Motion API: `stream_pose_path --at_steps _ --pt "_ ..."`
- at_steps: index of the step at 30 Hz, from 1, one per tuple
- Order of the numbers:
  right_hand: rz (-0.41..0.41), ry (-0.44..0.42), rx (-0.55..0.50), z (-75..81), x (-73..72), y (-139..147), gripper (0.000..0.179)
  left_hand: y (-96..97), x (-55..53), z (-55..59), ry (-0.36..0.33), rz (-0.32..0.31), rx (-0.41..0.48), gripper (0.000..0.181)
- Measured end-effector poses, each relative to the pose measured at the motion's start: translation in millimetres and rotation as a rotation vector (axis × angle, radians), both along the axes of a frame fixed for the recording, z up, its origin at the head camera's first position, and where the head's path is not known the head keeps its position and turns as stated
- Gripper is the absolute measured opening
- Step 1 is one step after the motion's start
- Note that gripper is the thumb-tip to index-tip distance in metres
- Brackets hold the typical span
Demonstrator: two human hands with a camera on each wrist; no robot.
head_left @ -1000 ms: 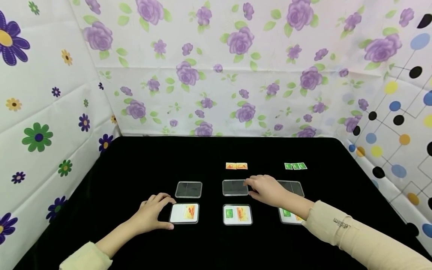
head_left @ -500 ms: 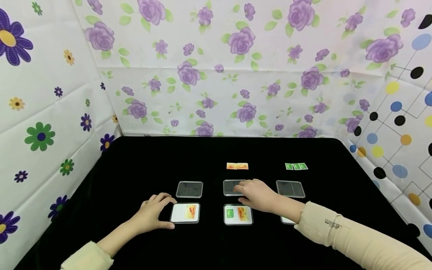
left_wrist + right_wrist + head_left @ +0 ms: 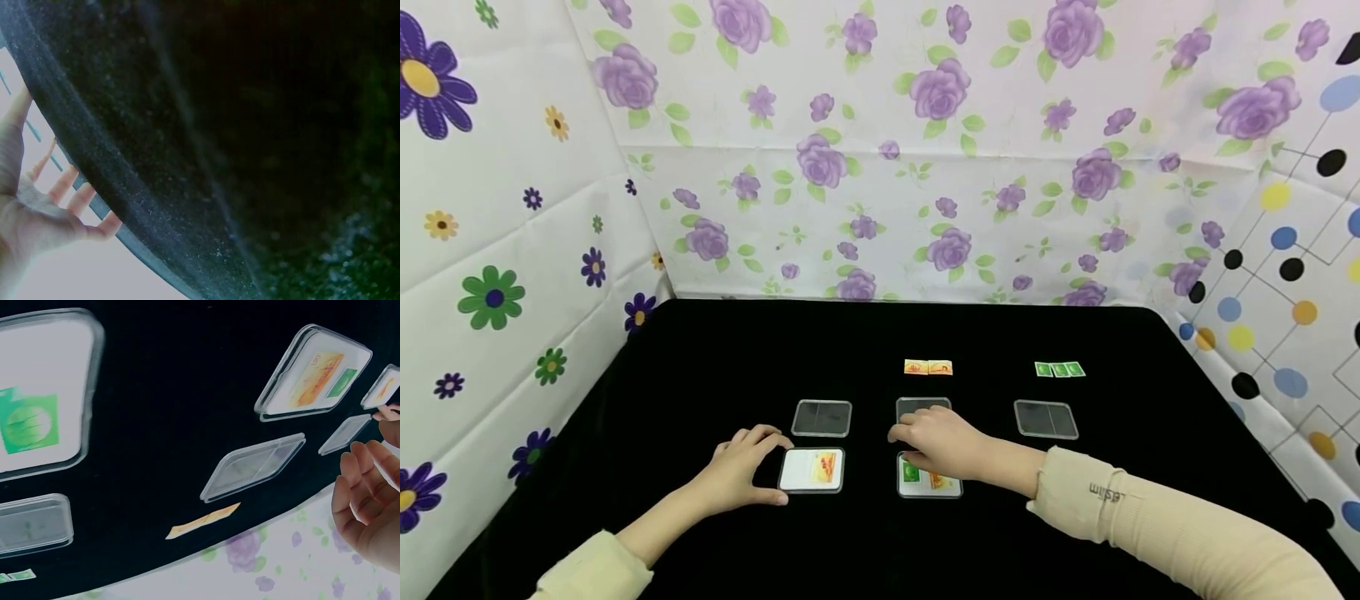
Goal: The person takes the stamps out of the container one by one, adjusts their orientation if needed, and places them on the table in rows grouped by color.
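My left hand (image 3: 741, 472) lies at the left edge of a clear case with a white insert (image 3: 801, 472) and an orange stamp (image 3: 824, 467). Its index finger and thumb are at the case's left corners. My right hand (image 3: 943, 442) hovers over the middle, partly covering a clear lid (image 3: 925, 405) and the middle case (image 3: 925, 490) with a green and an orange stamp. Nothing shows between its loosely bent fingers in the right wrist view. The third case (image 3: 69, 394), with a green stamp, is hidden behind my sleeve in the head view.
Two more clear lids stand in the back row, a left lid (image 3: 822, 418) and a right lid (image 3: 1047, 419). Behind them lie two orange stamps (image 3: 928, 367) and three green stamps (image 3: 1060, 369) on black cloth (image 3: 760, 350). Patterned curtains (image 3: 880, 208) enclose the table.
My right hand has moved left from between the middle and right lids to over the middle lid and case, uncovering the right lid. My left hand has stayed at the left case.
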State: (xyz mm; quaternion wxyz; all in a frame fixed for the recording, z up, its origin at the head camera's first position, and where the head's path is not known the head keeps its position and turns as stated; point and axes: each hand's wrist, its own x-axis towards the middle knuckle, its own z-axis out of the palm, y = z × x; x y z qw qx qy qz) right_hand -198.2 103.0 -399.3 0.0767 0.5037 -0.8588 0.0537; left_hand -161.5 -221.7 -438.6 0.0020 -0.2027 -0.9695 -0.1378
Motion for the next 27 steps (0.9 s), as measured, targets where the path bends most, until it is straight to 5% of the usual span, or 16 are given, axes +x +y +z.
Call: stream_pose_path --at_steps 13,27 --pt "0.057 0.058 0.049 -0.5 9.6 -32 0.025 -0.7 0.3 -1.7 0.015 -0.005 0.008 0.068" --pt "-0.009 0.009 0.116 -14.5 16.0 -63 0.030 -0.5 0.6 -4.0 -0.003 0.003 0.023 0.068"
